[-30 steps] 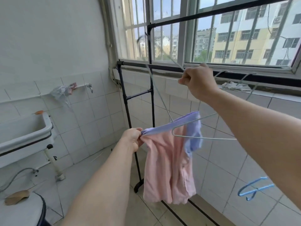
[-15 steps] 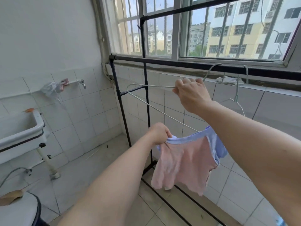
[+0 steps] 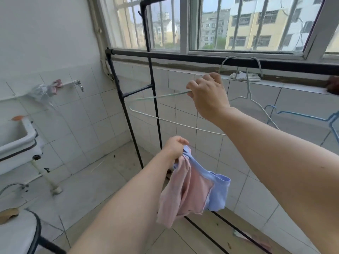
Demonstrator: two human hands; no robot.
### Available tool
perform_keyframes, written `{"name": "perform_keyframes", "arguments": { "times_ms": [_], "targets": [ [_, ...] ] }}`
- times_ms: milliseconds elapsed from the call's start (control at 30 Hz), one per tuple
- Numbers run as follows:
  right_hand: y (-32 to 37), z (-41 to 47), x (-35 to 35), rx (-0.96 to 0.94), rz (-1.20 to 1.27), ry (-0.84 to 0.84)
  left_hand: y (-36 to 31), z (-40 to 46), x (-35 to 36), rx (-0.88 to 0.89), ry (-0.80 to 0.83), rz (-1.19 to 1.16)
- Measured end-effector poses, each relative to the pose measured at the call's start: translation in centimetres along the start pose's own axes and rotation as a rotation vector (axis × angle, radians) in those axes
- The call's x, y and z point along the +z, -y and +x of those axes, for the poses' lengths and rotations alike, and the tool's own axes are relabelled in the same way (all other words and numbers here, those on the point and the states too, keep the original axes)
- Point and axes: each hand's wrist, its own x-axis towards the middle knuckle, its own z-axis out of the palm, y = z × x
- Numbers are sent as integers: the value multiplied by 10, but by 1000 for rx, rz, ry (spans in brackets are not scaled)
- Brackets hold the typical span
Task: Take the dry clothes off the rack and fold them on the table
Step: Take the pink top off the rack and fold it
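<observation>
Here the left hand [image 3: 175, 146] grips a crumpled pink-and-blue garment [image 3: 192, 191], while the right hand [image 3: 208, 97] pinches a wire hanger [image 3: 165, 120].

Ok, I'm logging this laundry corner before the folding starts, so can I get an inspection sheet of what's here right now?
Surface: no table in view; tiled floor under the rack.
Job's things: pink and blue garment off the hanger, hanging from the left hand; black rack rail carries two wire hangers hooked near the right hand.
Clutter: white cloth on the sill; blue hanger at right; crumpled bag by the tap.
Hands: left hand grips the garment's blue edge; right hand pinches the bare wire hanger.
Cables: nothing seen.
Surroundings: barred window, white sink at left.
</observation>
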Motion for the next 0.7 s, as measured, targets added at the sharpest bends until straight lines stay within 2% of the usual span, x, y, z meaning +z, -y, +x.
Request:
{"name": "perform_keyframes", "arguments": {
  "times_ms": [167, 300, 400, 500, 567, 700],
  "targets": [
    [-4, -15, -4, -35, -69, 100, -8, -35, -34, -49, -204, -133],
    [8, -32, -19, -84, -27, 159, -3, -82, -45, -86, -293, -232],
    [34, -47, -32, -194, 127, 90, 7, -132, -43, -93, -415, -242],
    [77, -64, -48, -318, 387, 5, 21, -180, -44, -82, -574, -225],
    [114, -85, -63, -379, 630, 110, 33, -214, -48, -122, -700, -212],
    [187, -135, -92, -452, 965, 522, 64, -286, -65, -247, -988, -153]
  ]
}}
